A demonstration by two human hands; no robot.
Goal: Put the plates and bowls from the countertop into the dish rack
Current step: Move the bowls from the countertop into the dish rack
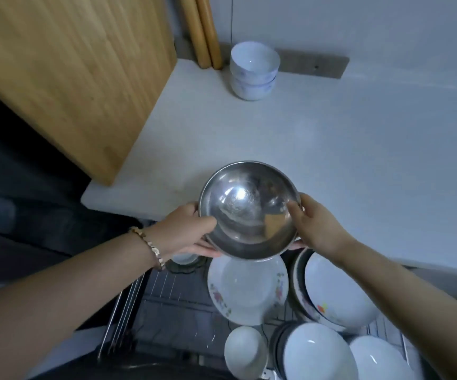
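Observation:
A shiny steel bowl (248,209) hangs at the countertop's front edge, tilted toward me, over the wire dish rack (167,292). My left hand (186,231) grips its left rim and my right hand (313,223) grips its right rim. In the rack below stand a floral plate (246,290), a white dish with a coloured mark (337,294) and several white bowls (315,352). A stack of white bowls (253,71) sits at the back of the white countertop (331,149).
A large wooden board (68,72) leans over the counter's left side. Two wooden rolling pins (205,31) stand against the wall at the back. A dark drop lies left of the counter. The rack's left half holds only bare wires.

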